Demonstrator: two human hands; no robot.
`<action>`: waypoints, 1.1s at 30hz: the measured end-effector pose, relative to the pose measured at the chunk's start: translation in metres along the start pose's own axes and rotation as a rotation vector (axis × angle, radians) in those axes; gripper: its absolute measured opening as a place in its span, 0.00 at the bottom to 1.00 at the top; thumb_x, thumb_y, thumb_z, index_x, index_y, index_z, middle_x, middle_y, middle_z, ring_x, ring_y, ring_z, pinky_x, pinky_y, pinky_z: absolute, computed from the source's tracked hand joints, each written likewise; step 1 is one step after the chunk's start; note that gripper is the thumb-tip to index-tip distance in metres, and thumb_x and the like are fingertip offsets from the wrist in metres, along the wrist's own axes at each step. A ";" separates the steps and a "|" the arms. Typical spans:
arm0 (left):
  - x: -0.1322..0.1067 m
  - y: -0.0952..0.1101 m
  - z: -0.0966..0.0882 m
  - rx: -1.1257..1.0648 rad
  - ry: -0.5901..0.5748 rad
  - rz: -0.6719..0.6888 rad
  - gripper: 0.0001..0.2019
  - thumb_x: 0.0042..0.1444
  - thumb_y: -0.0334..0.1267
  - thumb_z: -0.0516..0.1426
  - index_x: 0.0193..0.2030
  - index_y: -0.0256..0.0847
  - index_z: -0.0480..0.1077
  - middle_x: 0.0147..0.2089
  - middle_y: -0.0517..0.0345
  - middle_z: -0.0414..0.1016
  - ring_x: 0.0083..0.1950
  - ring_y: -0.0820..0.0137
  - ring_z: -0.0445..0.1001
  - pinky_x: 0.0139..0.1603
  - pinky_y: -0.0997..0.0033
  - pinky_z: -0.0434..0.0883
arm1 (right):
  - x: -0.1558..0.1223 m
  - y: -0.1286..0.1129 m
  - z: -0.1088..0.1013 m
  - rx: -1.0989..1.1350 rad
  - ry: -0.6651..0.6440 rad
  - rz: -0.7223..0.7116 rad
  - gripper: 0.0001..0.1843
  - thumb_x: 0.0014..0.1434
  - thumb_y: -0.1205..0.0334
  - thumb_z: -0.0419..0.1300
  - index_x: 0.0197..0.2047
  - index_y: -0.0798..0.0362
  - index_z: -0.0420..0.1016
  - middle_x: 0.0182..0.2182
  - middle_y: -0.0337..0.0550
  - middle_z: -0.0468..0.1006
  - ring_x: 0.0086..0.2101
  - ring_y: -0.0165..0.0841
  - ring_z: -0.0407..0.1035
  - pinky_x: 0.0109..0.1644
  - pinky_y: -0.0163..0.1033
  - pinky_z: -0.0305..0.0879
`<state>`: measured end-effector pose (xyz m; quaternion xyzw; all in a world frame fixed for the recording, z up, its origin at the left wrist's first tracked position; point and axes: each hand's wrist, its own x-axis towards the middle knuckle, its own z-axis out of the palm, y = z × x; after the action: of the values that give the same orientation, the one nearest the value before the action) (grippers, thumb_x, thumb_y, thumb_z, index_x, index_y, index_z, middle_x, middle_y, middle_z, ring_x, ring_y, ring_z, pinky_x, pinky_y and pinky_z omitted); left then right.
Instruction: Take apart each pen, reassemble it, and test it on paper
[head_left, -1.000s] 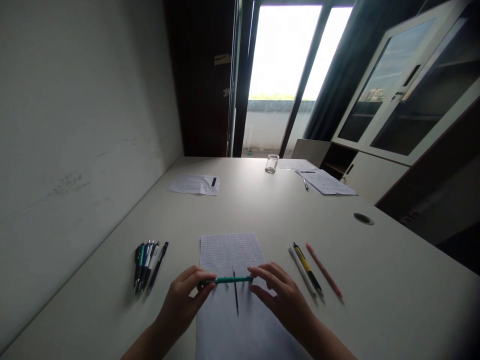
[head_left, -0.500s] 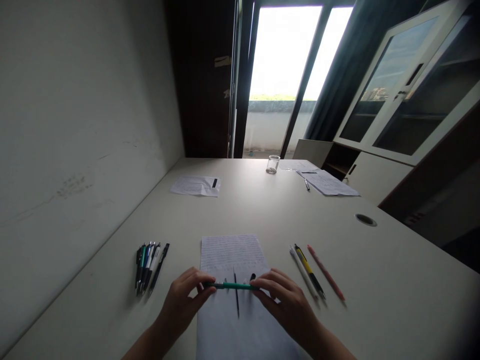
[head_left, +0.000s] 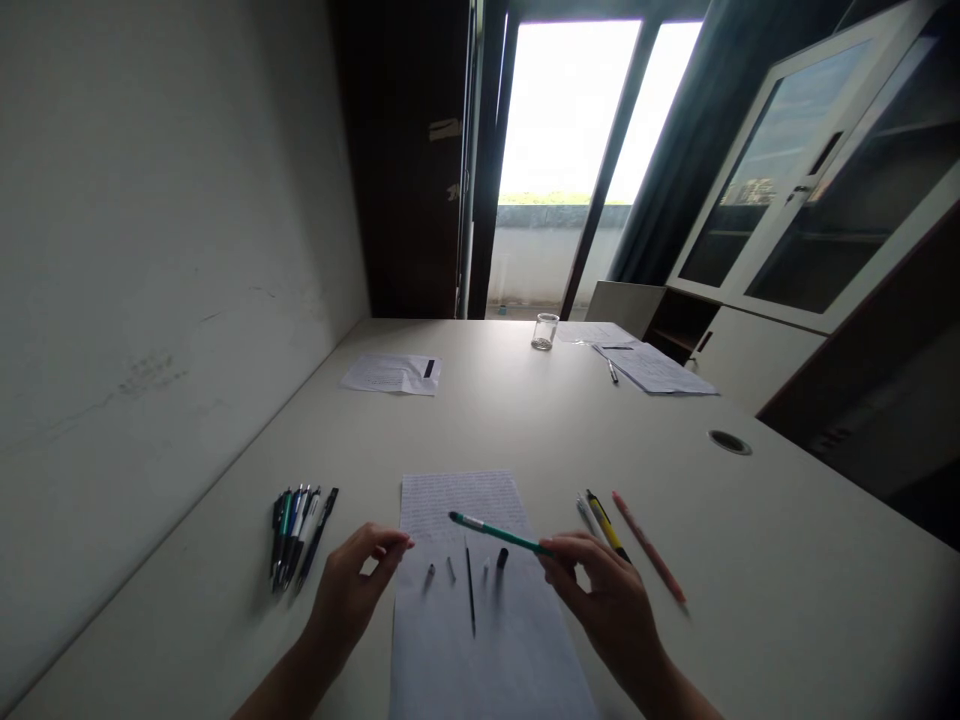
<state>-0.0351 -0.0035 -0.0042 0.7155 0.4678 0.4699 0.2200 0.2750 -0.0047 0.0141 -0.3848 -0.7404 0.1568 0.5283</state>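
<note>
With our right hand (head_left: 550, 550), we pinch the green pen (head_left: 495, 529) near one end, so that it slants above the paper (head_left: 495, 665). At the paper's left edge, we press the thumb and fingertips of our left hand (head_left: 410, 544) together; whether they hold anything tiny, we cannot tell. On the paper we have a thin refill (head_left: 471, 592), a dark cap (head_left: 502, 558) and some small parts (head_left: 451, 568). Left of the paper lie several pens (head_left: 300, 535).
</note>
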 end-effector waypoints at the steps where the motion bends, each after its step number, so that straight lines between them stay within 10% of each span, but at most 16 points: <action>1: 0.000 -0.003 0.000 0.013 0.011 -0.019 0.05 0.64 0.38 0.56 0.42 0.42 0.74 0.38 0.56 0.80 0.39 0.67 0.79 0.38 0.71 0.76 | 0.000 0.003 -0.004 -0.016 0.019 -0.009 0.09 0.60 0.70 0.62 0.44 0.49 0.75 0.32 0.42 0.78 0.28 0.30 0.73 0.28 0.34 0.73; 11: -0.001 -0.034 0.003 0.418 -0.143 0.083 0.15 0.65 0.37 0.52 0.58 0.45 0.68 0.56 0.49 0.74 0.58 0.58 0.71 0.60 0.48 0.70 | -0.011 0.025 -0.037 -0.272 0.003 -0.106 0.06 0.60 0.71 0.60 0.40 0.50 0.73 0.29 0.39 0.75 0.23 0.28 0.70 0.29 0.36 0.72; 22: -0.006 -0.050 0.009 0.703 -0.281 0.126 0.20 0.66 0.41 0.51 0.63 0.46 0.66 0.65 0.55 0.68 0.68 0.56 0.60 0.65 0.47 0.65 | -0.037 0.014 -0.033 -0.469 -0.573 -0.244 0.11 0.62 0.74 0.54 0.42 0.51 0.72 0.34 0.42 0.75 0.32 0.32 0.68 0.34 0.35 0.63; 33: -0.006 -0.047 0.008 0.723 -0.286 0.141 0.20 0.66 0.40 0.51 0.63 0.46 0.67 0.65 0.55 0.68 0.68 0.57 0.60 0.66 0.47 0.64 | -0.038 0.002 -0.027 -0.389 -0.692 -0.196 0.07 0.61 0.69 0.56 0.40 0.50 0.74 0.34 0.43 0.75 0.34 0.33 0.67 0.38 0.37 0.62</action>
<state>-0.0507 0.0146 -0.0459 0.8355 0.5175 0.1842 -0.0160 0.3060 -0.0360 -0.0017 -0.3295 -0.9235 0.0830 0.1781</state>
